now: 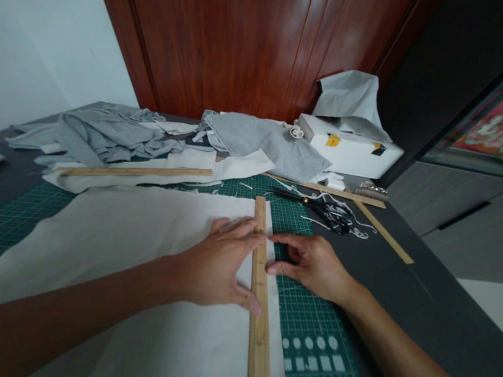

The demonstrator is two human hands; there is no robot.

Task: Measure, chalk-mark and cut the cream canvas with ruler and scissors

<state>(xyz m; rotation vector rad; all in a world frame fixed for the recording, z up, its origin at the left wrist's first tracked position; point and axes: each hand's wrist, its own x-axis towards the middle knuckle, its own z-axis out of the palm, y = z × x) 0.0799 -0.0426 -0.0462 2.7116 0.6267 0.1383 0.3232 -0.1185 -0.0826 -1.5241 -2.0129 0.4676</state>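
A large piece of off-white cloth (103, 237) lies over the green cutting mat (319, 343). Along the cloth's right edge runs a wooden ruler (263, 337), leaving a narrow strip of cloth showing beyond it. My left hand (219, 264) is spread across the cloth, its fingertips and thumb resting on the ruler. On the other side, my right hand (311, 263) has its forefinger and thumb apart, their tips at the ruler's right side by the cloth edge. No object shows between those two fingers; the other fingers curl under.
Black scissors (322, 209) lie beyond my right hand among loose white cords. More wooden rulers (383, 232) lie at the right and far left. Grey fabric (106, 134) is heaped at the back, near a white box (352, 149). A wooden door (233, 39) stands behind the table.
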